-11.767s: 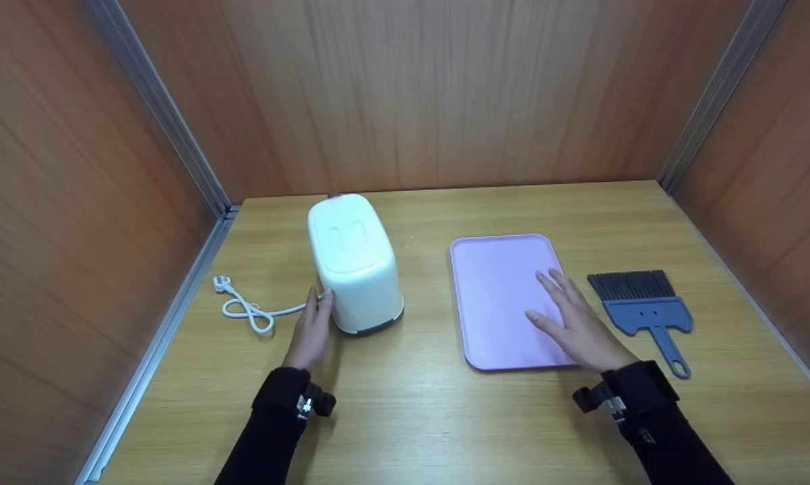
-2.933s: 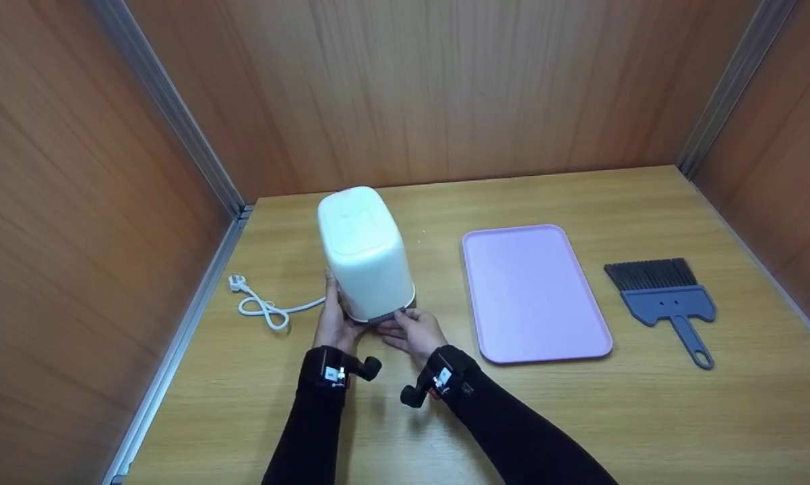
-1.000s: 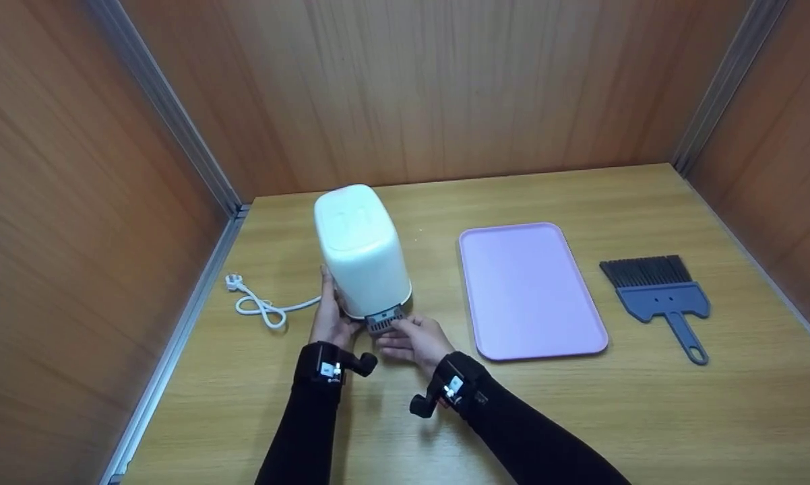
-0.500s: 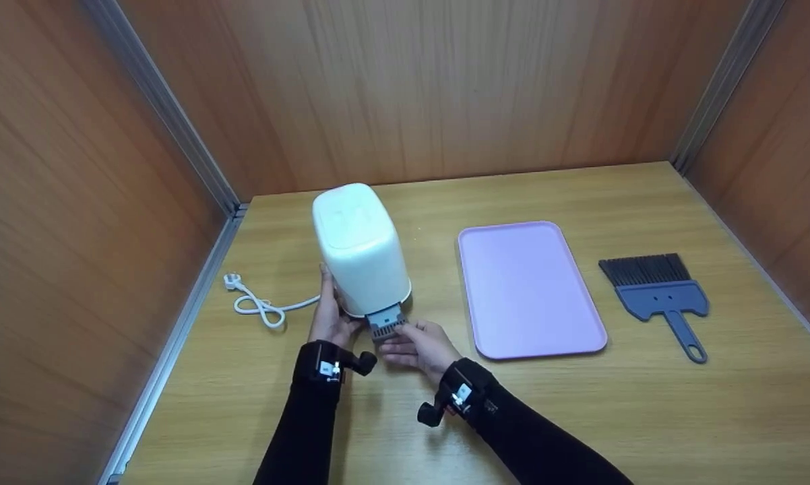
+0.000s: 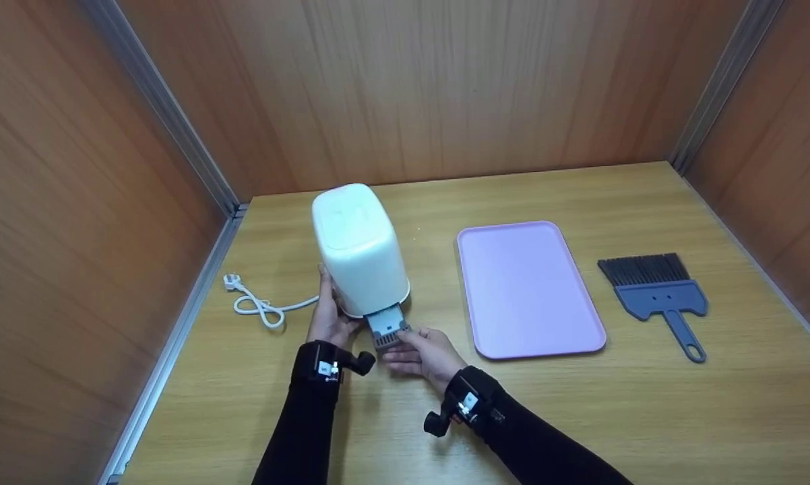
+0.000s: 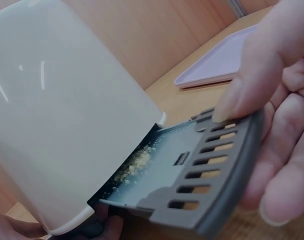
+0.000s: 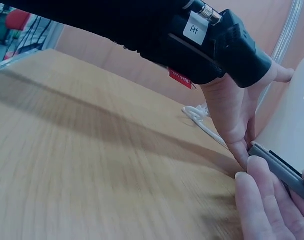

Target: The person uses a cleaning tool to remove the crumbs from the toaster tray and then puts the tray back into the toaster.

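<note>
A white toaster (image 5: 361, 249) stands on the table, left of the middle. My left hand (image 5: 327, 320) holds it low at its near left corner, thumb along the side and fingers under the base. My right hand (image 5: 428, 355) pinches the outer end of a grey crumb tray (image 5: 386, 323), thumb on top and fingers beneath. The crumb tray juts partway out of the slot at the toaster's base. In the left wrist view, pale crumbs (image 6: 137, 165) lie on it near the slot, and its slotted end (image 6: 207, 175) is under my thumb. Its inner part is hidden inside the toaster.
A lilac serving tray (image 5: 530, 289) lies right of the toaster. Farther right is a blue-grey brush (image 5: 661, 296) with dark bristles. The toaster's white cord and plug (image 5: 263, 306) lie on the left. Wooden panels (image 5: 445, 87) enclose the back and sides.
Since the earliest frame, my right hand has left the lilac tray for the toaster's base. Over the last second it has drawn the crumb tray farther out towards me; my left hand stays on the toaster.
</note>
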A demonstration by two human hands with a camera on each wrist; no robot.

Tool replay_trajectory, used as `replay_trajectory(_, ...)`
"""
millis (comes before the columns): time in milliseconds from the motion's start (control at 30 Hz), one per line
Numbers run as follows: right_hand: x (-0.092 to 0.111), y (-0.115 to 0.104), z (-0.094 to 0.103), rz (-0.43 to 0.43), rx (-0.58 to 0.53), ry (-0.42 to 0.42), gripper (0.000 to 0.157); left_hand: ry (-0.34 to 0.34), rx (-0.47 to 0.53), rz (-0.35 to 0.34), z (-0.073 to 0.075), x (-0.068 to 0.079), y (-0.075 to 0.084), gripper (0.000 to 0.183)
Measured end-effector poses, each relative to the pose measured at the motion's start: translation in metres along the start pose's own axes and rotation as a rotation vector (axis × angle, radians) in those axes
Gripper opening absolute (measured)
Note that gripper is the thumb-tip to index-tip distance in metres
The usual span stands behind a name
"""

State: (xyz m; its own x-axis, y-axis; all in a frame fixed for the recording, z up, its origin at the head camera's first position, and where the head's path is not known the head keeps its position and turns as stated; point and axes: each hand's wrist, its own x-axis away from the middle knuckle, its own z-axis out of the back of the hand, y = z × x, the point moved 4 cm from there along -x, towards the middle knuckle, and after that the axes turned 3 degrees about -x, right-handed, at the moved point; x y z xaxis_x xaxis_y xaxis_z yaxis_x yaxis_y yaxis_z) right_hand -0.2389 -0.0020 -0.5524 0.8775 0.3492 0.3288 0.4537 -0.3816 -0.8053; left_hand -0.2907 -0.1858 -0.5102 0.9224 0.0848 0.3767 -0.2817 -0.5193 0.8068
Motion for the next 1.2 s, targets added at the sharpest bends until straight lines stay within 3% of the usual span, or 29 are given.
replay_trajectory(333, 0.009, 0.002, 0.001, -0.009, 0.033, -0.033, 0.031, -0.013, -0.046, -0.012, 0.0, -0.002, 0.0, 0.084)
replay_trajectory(733, 0.021, 0.005, 0.006, -0.023, 0.051, -0.067, 0.027, 0.002, -0.024, -0.002, 0.002, 0.0, 0.001, 0.086)
replay_trajectory(1200, 0.03, 0.009, 0.009, -0.035, 0.015, -0.064, 0.021, 0.023, -0.05, 0.008, 0.001, 0.0, 0.0, 0.09)
